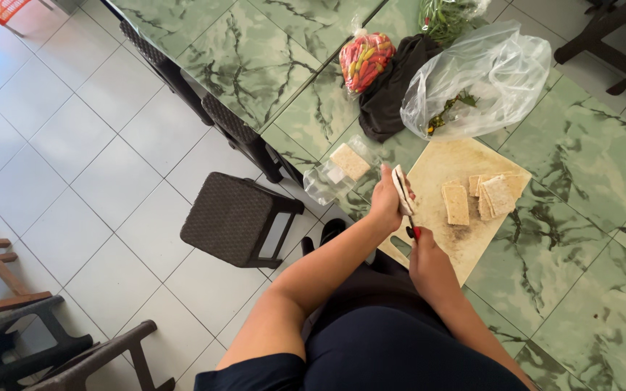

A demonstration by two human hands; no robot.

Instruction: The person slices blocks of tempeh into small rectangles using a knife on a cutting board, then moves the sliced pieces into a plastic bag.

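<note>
My left hand (385, 203) grips a pale tempeh slab (402, 190) over the cutting board (436, 163); my right hand (423, 253) clasps the red-handled knife (414, 230). I judge shallow, steady strokes safest.

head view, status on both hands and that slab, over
Left hand holds pale slab upright. Right hand grips red-handled knife below it. Cut slabs lie apart on cutting board.

Green marble-veined tabletop (255, 65). Pale tan cutting board (465, 246) with beige tempeh slices (483, 197). Red and yellow chilies (365, 59) in clear bag. Black cloth (393, 94). Dark brown woven stool (233, 217). Pale grey floor tiles (74, 145). Red knife handle (416, 232).
</note>
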